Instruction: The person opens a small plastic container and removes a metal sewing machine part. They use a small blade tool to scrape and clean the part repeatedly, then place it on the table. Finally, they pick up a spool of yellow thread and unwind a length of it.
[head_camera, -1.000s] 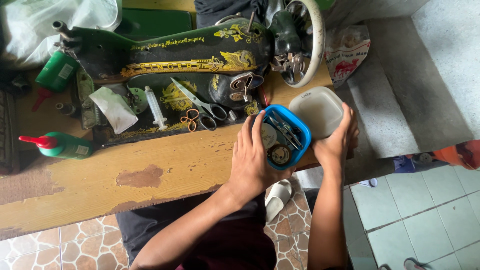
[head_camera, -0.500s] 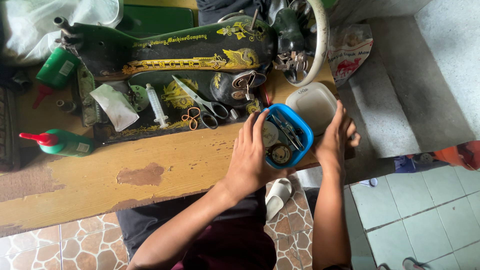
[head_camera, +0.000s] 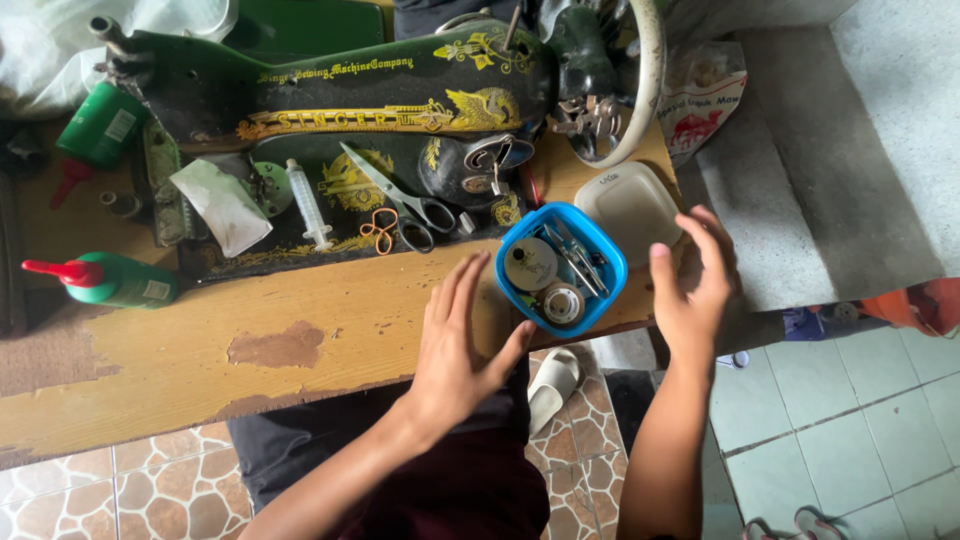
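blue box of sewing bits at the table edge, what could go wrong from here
The blue box sits at the front edge of the wooden table, open and full of small parts. Both hands are off it, the left hand beside it and the right hand just past the edge, so a knock could tip it to the floor tiles. Its white lid also lies by the corner and might slide off.
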